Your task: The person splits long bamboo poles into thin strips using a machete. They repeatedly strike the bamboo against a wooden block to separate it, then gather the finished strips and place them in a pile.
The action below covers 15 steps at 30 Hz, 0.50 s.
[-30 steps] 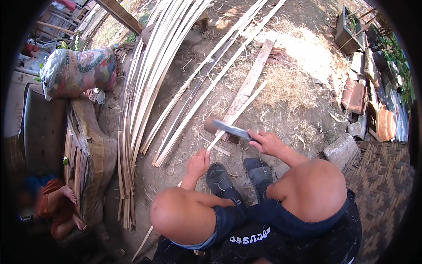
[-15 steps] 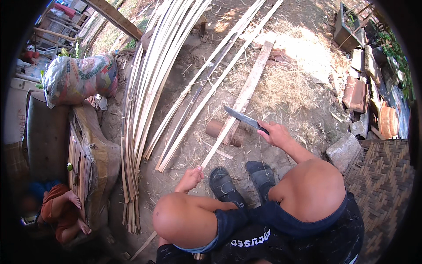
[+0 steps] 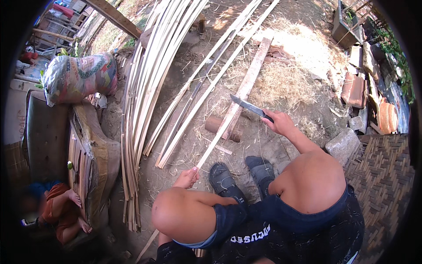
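My left hand point(image 3: 187, 177), just beyond my left knee, is closed on a thin pale bamboo strip point(image 3: 210, 150). That strip runs forward over a long flat board point(image 3: 257, 67), and its tail comes out behind my left knee. My right hand point(image 3: 281, 123) grips the dark handle of a long knife point(image 3: 249, 107). The blade lies across the strip and board, pointing left and away from me. Whether its edge touches the strip I cannot tell. A short piece of log point(image 3: 214, 124) sits under the board's near end.
Bundled strips point(image 3: 147, 83) lie on the left, with several loose strips point(image 3: 220, 75) beside the board. Fine shavings point(image 3: 281, 92) cover the ground beyond. A stuffed sack point(image 3: 81, 79) rests at left, above a seated person point(image 3: 61, 213). A stone block point(image 3: 343, 146) and woven mat point(image 3: 382, 185) lie right.
The knife and right hand have moved a little away from me and to the right. My left hand has drawn slightly left and back with the strip.
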{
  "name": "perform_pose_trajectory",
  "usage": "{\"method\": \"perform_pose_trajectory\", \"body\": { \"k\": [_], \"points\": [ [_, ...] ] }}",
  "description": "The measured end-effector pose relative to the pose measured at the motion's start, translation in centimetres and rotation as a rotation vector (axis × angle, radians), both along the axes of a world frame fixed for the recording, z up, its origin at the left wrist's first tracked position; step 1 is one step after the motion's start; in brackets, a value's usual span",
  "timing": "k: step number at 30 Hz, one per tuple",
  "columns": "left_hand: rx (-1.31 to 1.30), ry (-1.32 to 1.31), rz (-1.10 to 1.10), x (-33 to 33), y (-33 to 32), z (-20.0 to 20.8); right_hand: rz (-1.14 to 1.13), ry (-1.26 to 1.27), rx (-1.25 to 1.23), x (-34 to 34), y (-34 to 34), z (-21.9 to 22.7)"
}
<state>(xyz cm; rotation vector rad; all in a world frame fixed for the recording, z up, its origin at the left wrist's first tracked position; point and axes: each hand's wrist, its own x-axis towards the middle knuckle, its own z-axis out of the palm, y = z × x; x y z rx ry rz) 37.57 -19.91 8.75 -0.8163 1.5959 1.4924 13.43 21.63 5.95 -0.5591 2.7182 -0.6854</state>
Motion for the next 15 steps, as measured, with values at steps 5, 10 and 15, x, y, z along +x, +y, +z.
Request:
{"method": "perform_pose_trajectory", "body": {
  "k": [5, 10, 15],
  "points": [
    [0.005, 0.033, 0.002, -2.0, -0.4, -0.4, 0.134, 0.01, -0.101, 3.0, -1.9, -0.7],
    [-0.004, -0.014, 0.013, -1.4, -1.3, 0.0, -0.024, -0.1, -0.1, 1.0, -2.2, 0.1],
    [0.031, -0.063, -0.011, 1.3, -1.3, 1.1, -0.177, -0.023, -0.094, -0.9, 0.9, -0.5]
  ]
}}
